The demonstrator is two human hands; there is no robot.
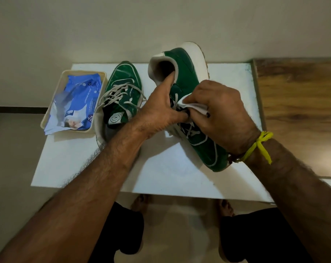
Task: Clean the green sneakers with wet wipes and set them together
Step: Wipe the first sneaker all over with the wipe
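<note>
Sneaker (187, 76), tilted, gripped by left hand (161, 109), a finger hooked in its collar. Right hand (219, 114), at 3 o'clock, curls round a wipe (194, 106) pressed on the laces.

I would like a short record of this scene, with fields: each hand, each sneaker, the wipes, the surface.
left hand: left hand grips the held sneaker at its opening, thumb inside the collar
right hand: right hand presses a white wipe on the lace area of the held sneaker
held sneaker: green, tilted on its side, white sole turned away from the person
other sneaker: second sneaker stands upright on the white table, untouched by either hand
wipes: blue wipes pack lies in a cream tray, left of the second sneaker
</note>
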